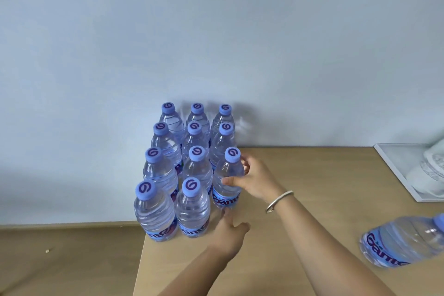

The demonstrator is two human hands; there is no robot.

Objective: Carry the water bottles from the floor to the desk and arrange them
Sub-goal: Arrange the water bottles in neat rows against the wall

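Bottles grouped at the counter's [300, 235] back-left corner.
The right hand [254, 181] grips the upper body of the third-row right bottle [228, 182], upright among ten others in rows; the left hand [229, 235], fingers loosely extended, touches its base. Another bottle [403, 241] lies on its side at right, well apart.

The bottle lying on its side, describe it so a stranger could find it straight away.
Start at the wooden desk and its upright block of bottles by the wall. Look to the near right edge: the bottle lying on its side, apart from the block, the only one not standing.
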